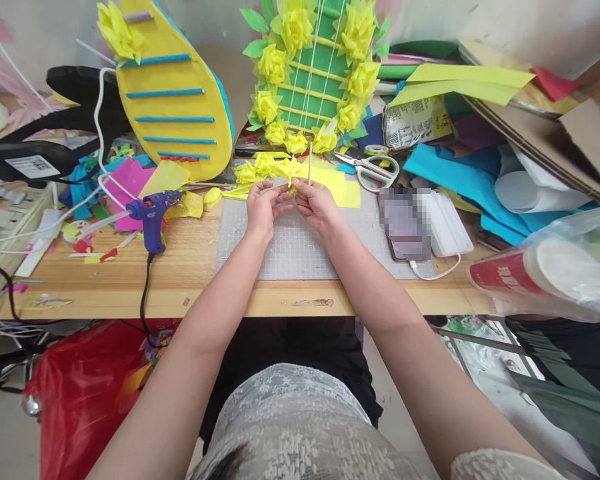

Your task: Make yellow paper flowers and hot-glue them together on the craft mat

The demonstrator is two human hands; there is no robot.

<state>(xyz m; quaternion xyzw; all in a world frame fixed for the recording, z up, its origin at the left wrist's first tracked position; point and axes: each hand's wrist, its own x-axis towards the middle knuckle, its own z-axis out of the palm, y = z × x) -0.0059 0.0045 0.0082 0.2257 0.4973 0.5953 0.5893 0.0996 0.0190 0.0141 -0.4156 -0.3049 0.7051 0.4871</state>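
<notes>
Both my hands meet over a grey cutting mat [300, 250] on the wooden table. My left hand [261, 208] has its fingers curled and pinches a bit of yellow paper [291, 189]. My right hand [314, 203] is closed round a thin wooden stick [309, 162] that stands upright, with the yellow paper at its base. Just beyond the fingers lie several yellow paper flowers [263, 167] and a sheet of yellow paper [337, 185].
A purple glue gun [153, 212] stands left of the mat, its cord hanging over the table edge. Scissors [373, 170], a phone [404, 223] and a white charger lie to the right. Yellow and green flower-trimmed craft shapes [315, 73] lean at the back among piled felt sheets.
</notes>
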